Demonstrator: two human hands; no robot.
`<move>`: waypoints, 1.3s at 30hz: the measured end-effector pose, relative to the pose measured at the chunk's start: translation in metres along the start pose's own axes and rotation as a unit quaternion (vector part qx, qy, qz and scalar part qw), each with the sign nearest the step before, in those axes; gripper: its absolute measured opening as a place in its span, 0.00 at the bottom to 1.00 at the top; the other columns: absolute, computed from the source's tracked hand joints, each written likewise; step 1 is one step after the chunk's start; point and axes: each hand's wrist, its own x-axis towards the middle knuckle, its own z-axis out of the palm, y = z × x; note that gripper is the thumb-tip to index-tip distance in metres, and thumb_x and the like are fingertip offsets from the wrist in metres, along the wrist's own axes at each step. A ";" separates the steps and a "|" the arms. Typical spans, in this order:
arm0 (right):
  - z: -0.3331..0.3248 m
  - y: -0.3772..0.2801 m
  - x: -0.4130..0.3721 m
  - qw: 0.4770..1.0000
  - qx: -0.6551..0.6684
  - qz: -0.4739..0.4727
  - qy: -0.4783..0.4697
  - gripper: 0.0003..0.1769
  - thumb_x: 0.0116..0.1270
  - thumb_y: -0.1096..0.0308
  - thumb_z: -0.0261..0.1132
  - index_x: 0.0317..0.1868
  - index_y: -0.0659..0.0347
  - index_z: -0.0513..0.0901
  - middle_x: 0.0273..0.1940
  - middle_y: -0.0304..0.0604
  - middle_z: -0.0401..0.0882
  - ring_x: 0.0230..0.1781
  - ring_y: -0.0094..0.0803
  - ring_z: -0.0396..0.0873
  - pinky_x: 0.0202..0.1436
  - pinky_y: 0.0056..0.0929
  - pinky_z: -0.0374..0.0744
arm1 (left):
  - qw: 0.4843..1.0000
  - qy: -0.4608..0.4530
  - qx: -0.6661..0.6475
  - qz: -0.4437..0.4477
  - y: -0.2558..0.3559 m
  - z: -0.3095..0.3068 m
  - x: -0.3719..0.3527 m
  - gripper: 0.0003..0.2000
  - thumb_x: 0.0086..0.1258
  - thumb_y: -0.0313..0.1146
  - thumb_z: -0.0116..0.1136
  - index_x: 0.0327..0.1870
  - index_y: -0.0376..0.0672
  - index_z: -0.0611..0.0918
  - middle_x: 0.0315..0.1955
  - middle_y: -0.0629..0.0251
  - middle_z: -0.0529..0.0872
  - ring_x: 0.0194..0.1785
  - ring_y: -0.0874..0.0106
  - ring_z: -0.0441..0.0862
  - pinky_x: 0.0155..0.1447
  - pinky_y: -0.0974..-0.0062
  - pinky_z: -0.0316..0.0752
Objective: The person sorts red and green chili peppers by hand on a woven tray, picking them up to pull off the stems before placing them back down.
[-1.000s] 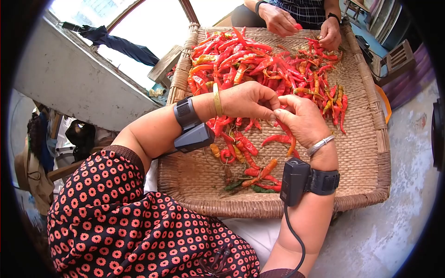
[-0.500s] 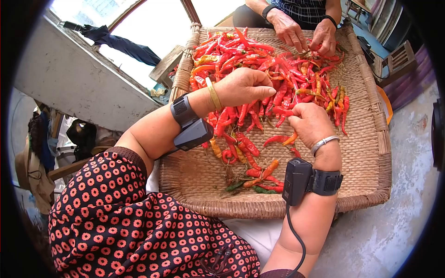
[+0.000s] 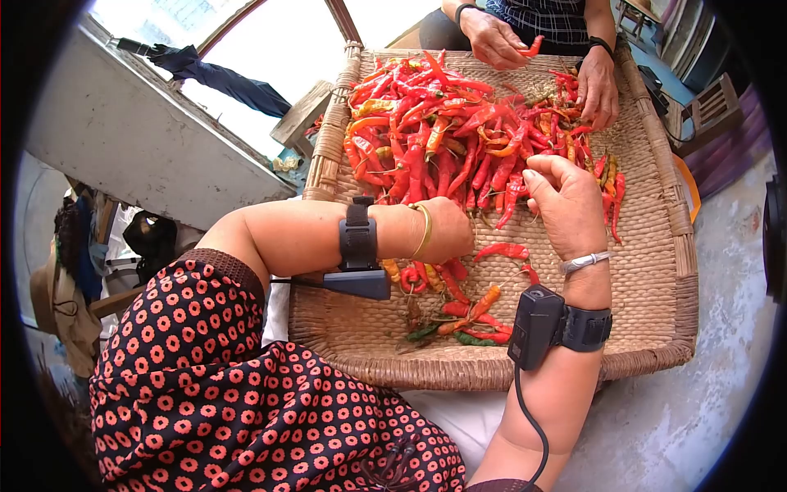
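A heap of red chili peppers (image 3: 426, 156), some orange or yellow, covers the far part of a woven tray (image 3: 385, 357). Low over the heap's near edge is my left hand (image 3: 448, 230), curled with its back toward me; whatever its fingers hold is hidden. To its right, my right hand (image 3: 571, 211) is raised beside the heap, thumb and forefinger apart with nothing visible between them. A loose red chili (image 3: 502, 251) lies between my hands. Nearer me, a small group of red, orange and green chilies (image 3: 475, 316) rests with dry stems.
Across the tray, another person's hand (image 3: 493, 41) holds a red chili (image 3: 533, 47); their other hand (image 3: 598, 92) is at the heap's far right. Wrist devices with cables sit on both my forearms. A folded umbrella (image 3: 221, 78) lies along the ledge at left.
My left hand has come down and nearer me, curling over the peppers. My right hand has lifted and opened, moving slightly away from me. The other person's hands have parted, one raising a chili.
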 end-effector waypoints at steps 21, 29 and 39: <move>0.006 -0.001 -0.006 0.979 -0.172 -0.036 -0.104 0.12 0.53 0.63 0.64 0.36 0.60 0.82 0.31 0.52 0.80 0.34 0.45 0.79 0.40 0.37 0.75 | 0.998 -0.028 -0.013 0.055 0.003 0.006 0.005 0.11 0.52 0.38 0.59 0.32 0.42 0.78 0.30 0.63 0.79 0.35 0.62 0.81 0.34 0.66 0.76; 0.006 -0.005 -0.007 0.968 -0.215 -0.038 -0.126 0.13 0.54 0.67 0.63 0.38 0.65 0.80 0.32 0.49 0.81 0.33 0.37 0.81 0.38 0.30 0.76 | 0.995 0.017 -0.056 0.075 0.000 0.015 0.009 0.08 0.52 0.36 0.59 0.30 0.43 0.79 0.28 0.62 0.80 0.34 0.62 0.81 0.35 0.65 0.75; 0.012 -0.003 -0.005 0.979 -0.099 -0.045 -0.171 0.15 0.53 0.62 0.64 0.38 0.62 0.80 0.33 0.54 0.80 0.36 0.46 0.79 0.41 0.37 0.75 | 0.860 0.282 -0.423 0.045 -0.031 -0.019 -0.009 0.09 0.55 0.29 0.64 0.32 0.38 0.77 0.20 0.67 0.80 0.26 0.80 0.77 0.30 0.79 0.71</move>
